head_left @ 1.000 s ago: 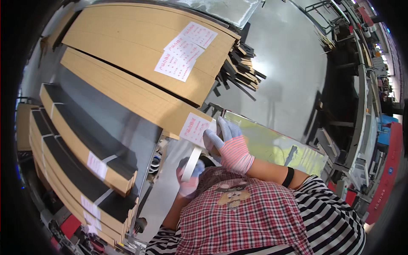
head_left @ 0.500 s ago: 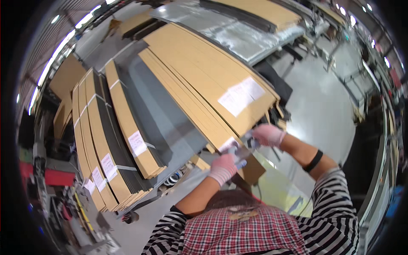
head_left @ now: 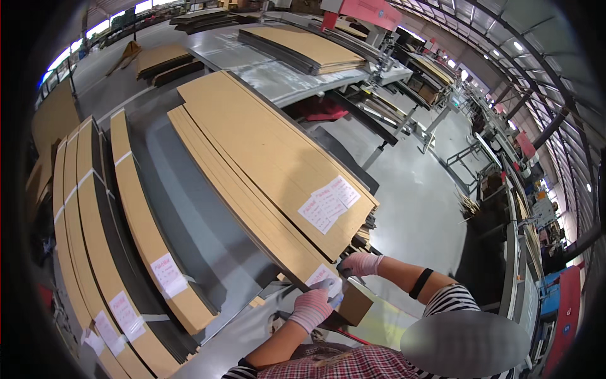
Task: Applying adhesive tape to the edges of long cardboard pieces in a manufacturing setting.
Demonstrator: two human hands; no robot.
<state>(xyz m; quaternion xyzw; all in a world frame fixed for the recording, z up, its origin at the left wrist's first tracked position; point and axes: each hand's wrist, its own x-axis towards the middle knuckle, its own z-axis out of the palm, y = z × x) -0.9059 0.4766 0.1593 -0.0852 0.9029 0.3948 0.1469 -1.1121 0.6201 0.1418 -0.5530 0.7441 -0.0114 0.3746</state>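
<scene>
Fingers of the left hand [head_left: 312,307] curl over the near end of a long cardboard carton [head_left: 252,208], beside its white label [head_left: 320,275]; the right hand [head_left: 360,264] grips the corner alongside. Labelling or end-sealing seems underway; next likely calls for pressing flat.

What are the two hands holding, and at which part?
Both the left hand and right hand grip the near end of a long flat cardboard package.

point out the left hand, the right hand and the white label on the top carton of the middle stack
left hand [head_left: 312,307]: head view, back of the gloved hand.
right hand [head_left: 360,263]: head view, back of the gloved hand.
white label [head_left: 329,204]: head view, middle of the paper sheet.
</scene>
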